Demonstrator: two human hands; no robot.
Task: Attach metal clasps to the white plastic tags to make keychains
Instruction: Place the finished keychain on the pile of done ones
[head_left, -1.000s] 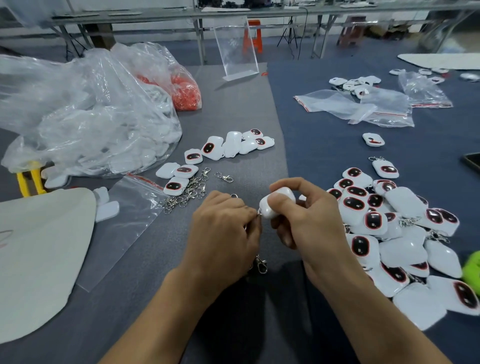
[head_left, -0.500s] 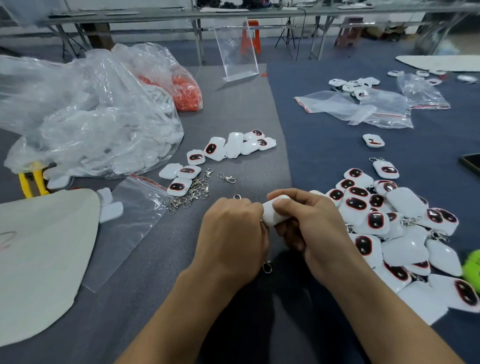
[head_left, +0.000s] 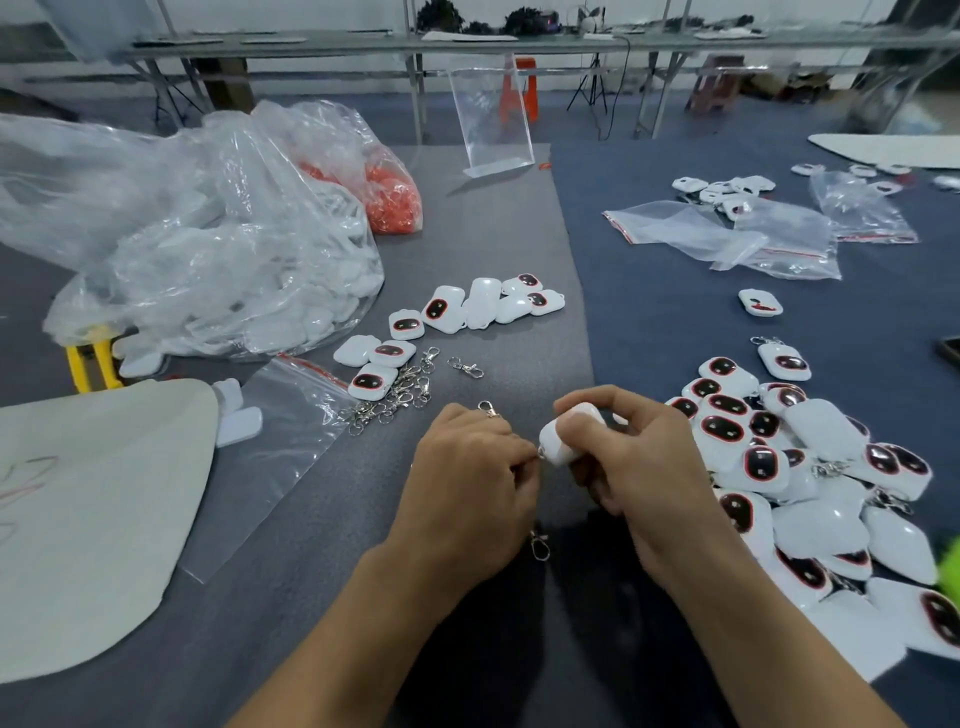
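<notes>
My right hand grips a white plastic tag between thumb and fingers, just above the grey mat. My left hand pinches a metal clasp at the tag's left corner; the clasp's hook hangs below my fingers. A heap of loose clasps lies up left of my hands, with one single clasp beside it. Unclasped tags lie in a row behind that heap. At the right sits a pile of tags with clasps on them.
A big clear bag of white tags and a bag of orange parts fill the left. A flat zip bag and a pale sheet lie near left. More bags and a clear stand sit behind.
My right hand turned the tag and raised it slightly, so more of its white face shows. My left hand stayed at the tag's corner with the clasp hanging below.
</notes>
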